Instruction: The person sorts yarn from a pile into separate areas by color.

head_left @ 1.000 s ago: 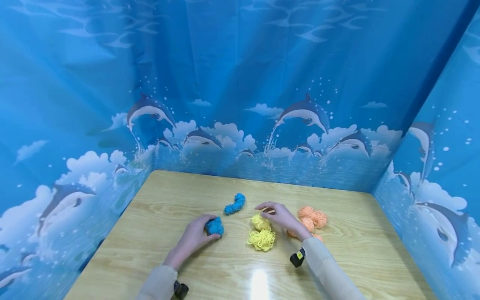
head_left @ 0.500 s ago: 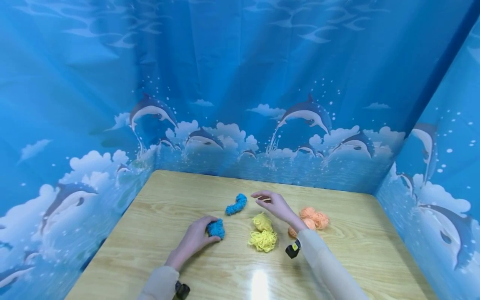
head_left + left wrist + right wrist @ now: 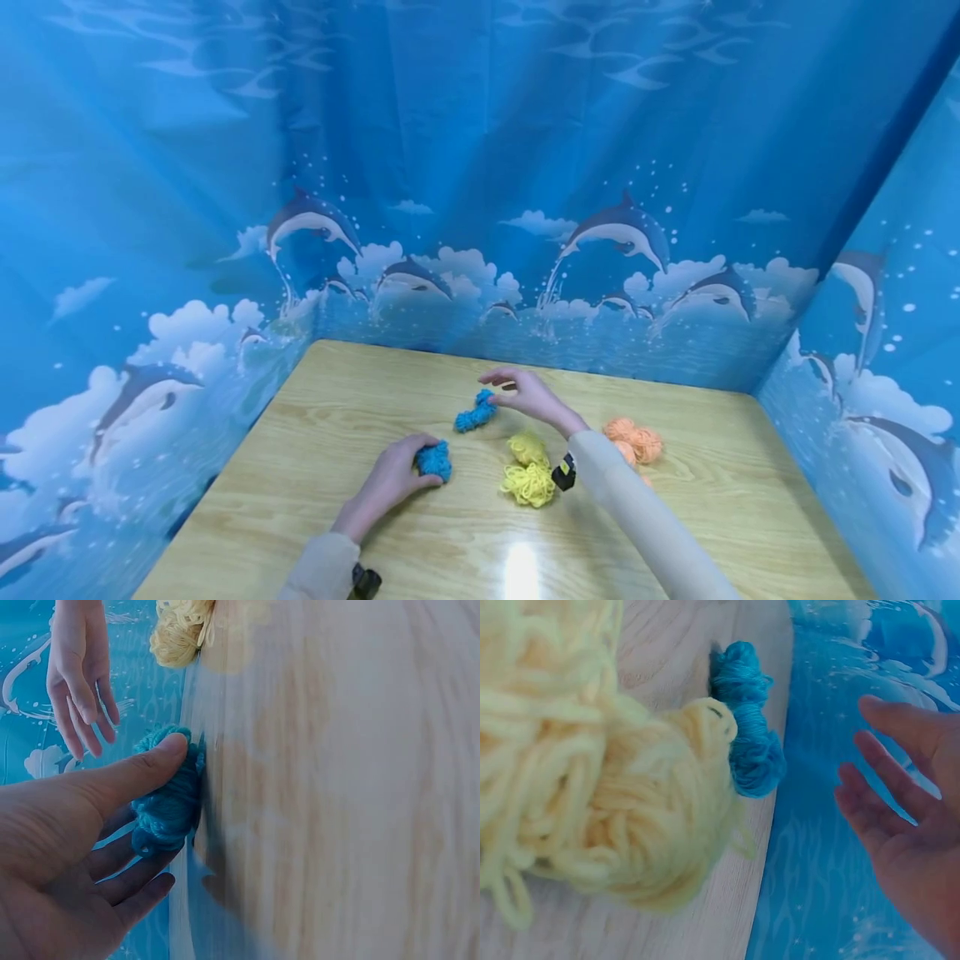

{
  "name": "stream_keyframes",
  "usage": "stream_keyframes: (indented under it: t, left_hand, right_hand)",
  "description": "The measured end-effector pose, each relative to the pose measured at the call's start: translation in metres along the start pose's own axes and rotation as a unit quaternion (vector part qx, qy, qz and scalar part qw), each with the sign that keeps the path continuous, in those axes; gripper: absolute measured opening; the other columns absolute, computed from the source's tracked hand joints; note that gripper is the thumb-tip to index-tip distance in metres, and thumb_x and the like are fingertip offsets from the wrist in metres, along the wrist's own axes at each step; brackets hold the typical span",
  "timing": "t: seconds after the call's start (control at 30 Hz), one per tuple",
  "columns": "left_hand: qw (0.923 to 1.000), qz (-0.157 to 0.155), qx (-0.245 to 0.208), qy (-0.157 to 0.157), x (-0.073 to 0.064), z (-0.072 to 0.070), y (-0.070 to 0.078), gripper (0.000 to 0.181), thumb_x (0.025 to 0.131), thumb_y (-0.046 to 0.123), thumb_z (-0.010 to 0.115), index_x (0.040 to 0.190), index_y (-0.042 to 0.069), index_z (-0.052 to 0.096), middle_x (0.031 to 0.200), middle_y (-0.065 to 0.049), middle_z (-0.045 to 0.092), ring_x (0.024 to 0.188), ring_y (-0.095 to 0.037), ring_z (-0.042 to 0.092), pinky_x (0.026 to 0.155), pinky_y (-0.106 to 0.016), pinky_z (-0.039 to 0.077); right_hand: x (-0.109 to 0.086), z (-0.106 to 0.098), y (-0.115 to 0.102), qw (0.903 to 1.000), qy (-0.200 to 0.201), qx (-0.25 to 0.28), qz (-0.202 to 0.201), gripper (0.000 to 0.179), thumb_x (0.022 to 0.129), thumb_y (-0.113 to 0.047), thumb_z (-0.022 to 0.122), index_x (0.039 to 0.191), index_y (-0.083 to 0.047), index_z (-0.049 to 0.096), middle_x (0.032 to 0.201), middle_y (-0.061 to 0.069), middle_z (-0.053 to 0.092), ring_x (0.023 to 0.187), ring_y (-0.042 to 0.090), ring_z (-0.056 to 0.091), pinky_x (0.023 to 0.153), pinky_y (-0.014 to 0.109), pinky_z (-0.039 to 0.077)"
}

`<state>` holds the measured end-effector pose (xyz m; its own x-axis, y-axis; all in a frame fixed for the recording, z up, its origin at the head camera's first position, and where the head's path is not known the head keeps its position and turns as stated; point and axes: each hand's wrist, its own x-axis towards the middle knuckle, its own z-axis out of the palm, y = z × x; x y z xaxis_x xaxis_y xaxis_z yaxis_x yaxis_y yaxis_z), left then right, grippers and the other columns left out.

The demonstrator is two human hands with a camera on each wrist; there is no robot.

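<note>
My left hand [image 3: 388,477] holds a small bundle of blue yarn [image 3: 435,462] low at the table. The left wrist view shows the thumb on one side of that blue yarn bundle [image 3: 169,806] and the fingers on the other. Farther back lies a second, longer blue yarn skein [image 3: 474,414], bent in the middle. Over its right end hovers my right hand [image 3: 532,397]. In the right wrist view the right hand [image 3: 915,787] has its fingers spread, holding nothing, with a gap to the blue skein [image 3: 750,724].
Two yellow yarn bundles [image 3: 528,475] sit at the table's middle, just below the right forearm. Several peach yarn balls [image 3: 637,442] lie to the right, partly hidden by the sleeve. Dolphin-print curtains [image 3: 480,167] border the wooden table [image 3: 360,375] at the back and sides.
My right hand has moved left and back, from over the yellow yarn to the farther blue skein. The left hand still grips its blue bundle in about the same spot.
</note>
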<state>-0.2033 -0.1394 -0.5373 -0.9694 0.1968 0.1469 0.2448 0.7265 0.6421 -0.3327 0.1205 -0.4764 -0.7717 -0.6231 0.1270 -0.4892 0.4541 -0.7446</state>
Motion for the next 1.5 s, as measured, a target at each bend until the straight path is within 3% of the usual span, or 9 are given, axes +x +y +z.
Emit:
stream_keyframes:
  t: [0.13,0.3,0.5,0.67,0.93,1.27,1.5]
  left_hand:
    - [1.0,0.001,0.0,0.004,-0.002,-0.001,0.0,0.056,0.077,0.018,0.089,0.127,0.007,0.066,0.128,-0.014,0.066,0.122,-0.035,0.061,0.105,-0.053,0.049]
    - [1.0,0.004,0.002,0.005,-0.002,-0.001,-0.002,0.056,0.077,0.019,0.089,0.127,0.008,0.066,0.127,-0.013,0.067,0.12,-0.035,0.061,0.104,-0.052,0.05]
    - [1.0,0.003,0.006,0.005,-0.003,-0.001,-0.003,0.056,0.077,0.019,0.089,0.127,0.009,0.066,0.127,-0.012,0.066,0.12,-0.034,0.061,0.103,-0.052,0.05]
    - [1.0,-0.002,0.008,0.005,-0.005,-0.003,-0.003,0.056,0.078,0.019,0.089,0.128,0.009,0.065,0.127,-0.013,0.066,0.121,-0.034,0.061,0.103,-0.052,0.05]
    - [0.9999,-0.002,0.01,0.007,-0.006,-0.005,-0.002,0.061,0.077,0.02,0.089,0.13,0.008,0.064,0.129,-0.013,0.066,0.122,-0.035,0.06,0.105,-0.053,0.049]
    - [0.9998,0.001,0.014,0.016,-0.006,-0.004,-0.005,0.064,0.075,0.023,0.09,0.131,0.008,0.063,0.129,-0.012,0.066,0.122,-0.034,0.061,0.105,-0.053,0.049]
    - [0.9995,0.004,0.018,0.024,-0.007,-0.005,-0.005,0.062,0.077,0.03,0.089,0.13,0.009,0.065,0.129,-0.011,0.066,0.122,-0.034,0.061,0.105,-0.053,0.049]
  right_hand:
    - [0.01,0.006,-0.001,0.9986,-0.039,-0.028,-0.024,0.042,0.095,-0.005,0.07,0.136,-0.003,0.061,0.136,0.012,0.063,0.125,0.035,0.058,0.107,0.051,0.049]
    - [0.019,0.013,-0.001,0.9939,-0.076,-0.074,-0.03,0.041,0.093,-0.004,0.072,0.133,-0.005,0.064,0.134,0.01,0.065,0.123,0.03,0.06,0.106,0.048,0.05]
    - [0.025,0.02,0.001,0.9876,-0.109,-0.107,-0.038,0.039,0.091,-0.002,0.074,0.129,-0.004,0.067,0.132,0.014,0.065,0.123,0.033,0.06,0.106,0.047,0.049]
    - [0.028,0.025,0.004,0.9848,-0.11,-0.133,-0.02,0.038,0.09,0.0,0.074,0.127,-0.006,0.069,0.129,0.011,0.067,0.123,0.029,0.06,0.107,0.043,0.049]
    - [0.029,0.03,0.006,0.9769,-0.116,-0.179,-0.019,0.032,0.087,0.008,0.073,0.116,-0.006,0.073,0.114,0.009,0.073,0.111,0.028,0.066,0.099,0.043,0.054]
    - [0.028,0.032,0.011,0.9695,-0.114,-0.215,-0.026,0.03,0.087,0.002,0.077,0.116,-0.007,0.073,0.112,0.008,0.073,0.108,0.027,0.067,0.095,0.041,0.056]
    - [0.028,0.027,0.011,0.982,-0.082,-0.17,-0.003,0.034,0.087,-0.001,0.078,0.12,-0.001,0.07,0.116,0.014,0.072,0.109,0.03,0.067,0.097,0.044,0.055]
